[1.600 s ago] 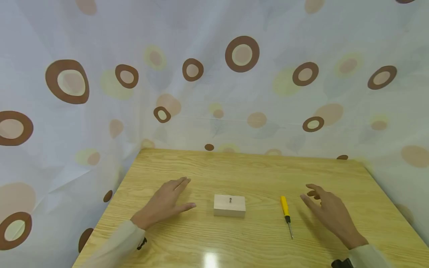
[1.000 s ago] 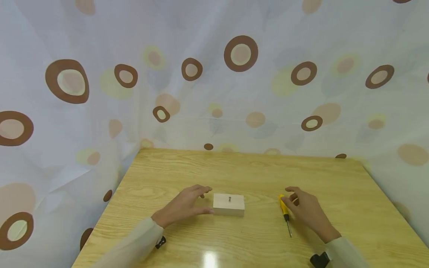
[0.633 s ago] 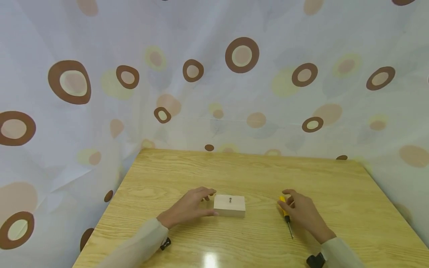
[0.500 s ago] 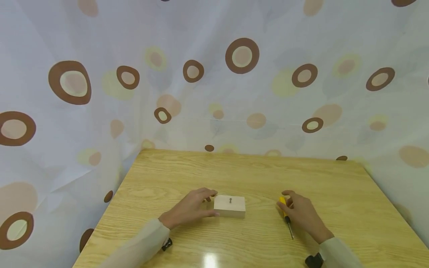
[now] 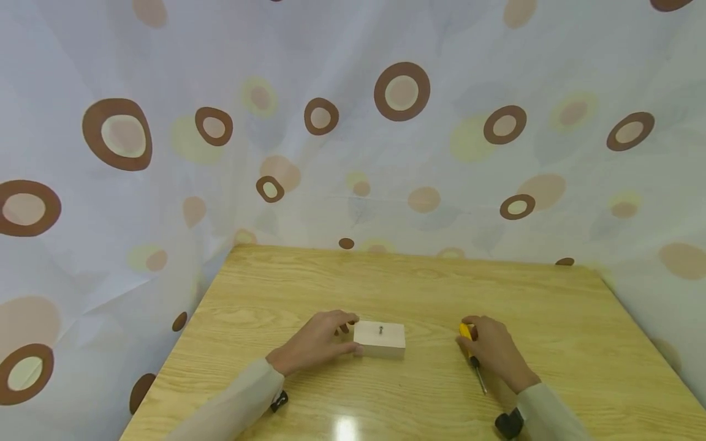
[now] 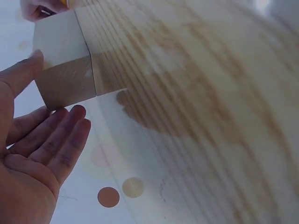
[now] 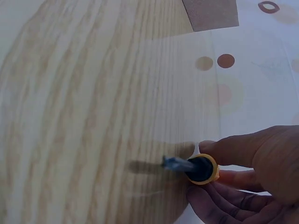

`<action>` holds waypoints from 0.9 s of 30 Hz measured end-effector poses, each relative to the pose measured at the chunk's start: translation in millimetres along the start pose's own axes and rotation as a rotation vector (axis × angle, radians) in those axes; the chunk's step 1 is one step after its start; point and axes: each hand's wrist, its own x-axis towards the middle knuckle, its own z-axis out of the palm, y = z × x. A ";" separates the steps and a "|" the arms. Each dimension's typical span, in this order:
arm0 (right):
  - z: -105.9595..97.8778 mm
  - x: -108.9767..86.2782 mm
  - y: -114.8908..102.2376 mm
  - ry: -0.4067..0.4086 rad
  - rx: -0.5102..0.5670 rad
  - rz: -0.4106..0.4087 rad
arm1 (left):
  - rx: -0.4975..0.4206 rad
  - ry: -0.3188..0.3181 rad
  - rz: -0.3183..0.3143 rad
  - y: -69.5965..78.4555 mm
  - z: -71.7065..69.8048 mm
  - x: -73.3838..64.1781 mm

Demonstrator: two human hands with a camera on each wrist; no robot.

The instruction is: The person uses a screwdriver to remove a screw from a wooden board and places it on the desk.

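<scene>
A pale wooden block [image 5: 369, 337] lies on the table, and a small screw [image 5: 380, 329] stands up from its top. At the block's left end my left hand [image 5: 315, 340] holds it, thumb at the near side and fingers at the far corner. In the left wrist view the thumb and fingers lie on opposite sides of the block [image 6: 65, 81]. To the right, my right hand [image 5: 496, 350] pinches the yellow handle of a screwdriver [image 5: 466, 331] between thumb and fingers. Its metal shaft points toward the table's near side; the right wrist view shows the screwdriver [image 7: 202, 170] tip-on.
The wood-grain table [image 5: 419, 404] reaches back to a white curtain [image 5: 342, 147] with brown and beige circles, which also closes off the left and right sides. A black wrist strap piece [image 5: 508, 424] sits at the right sleeve.
Both hands have moved inward: the left from beside the block onto its left end, the right leftward to the screwdriver, whose handle it now pinches. Block and screwdriver lie nearly where they were.
</scene>
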 end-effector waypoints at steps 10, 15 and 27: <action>-3.6 2.2 -2.2 -0.006 0.020 -0.020 | -0.060 -0.003 -0.018 0.6 -0.9 0.5; -5.6 4.2 -1.6 0.010 0.077 -0.038 | -0.067 -0.013 -0.014 -1.4 -0.9 1.8; -13.9 8.7 -16.2 -0.009 0.197 -0.098 | -0.079 -0.021 -0.012 -3.8 0.4 2.4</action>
